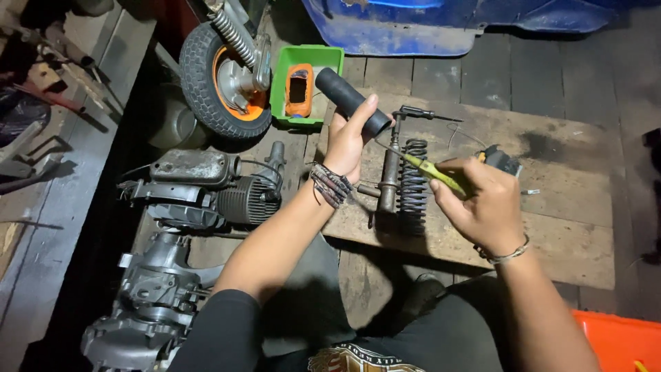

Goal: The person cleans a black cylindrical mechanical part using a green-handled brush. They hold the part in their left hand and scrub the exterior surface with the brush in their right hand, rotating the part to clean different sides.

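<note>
Left hand point(348, 141) wraps around a black rubber grip point(351, 102), lifting it above the wooden board point(564, 227) with its free end pointing to eleven o'clock. Right hand point(482, 200) pinches a yellow-handled screwdriver point(430, 171), its tip aimed at ten o'clock into the grip's open end. At six o'clock of the grip lies a coil spring point(413, 182); an engine point(206, 189) sits at nine o'clock.

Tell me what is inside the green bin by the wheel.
The green bin holds an orange part with a dark rectangular opening. The black tube in the left hand covers the bin's right corner, so anything there is hidden.
</note>
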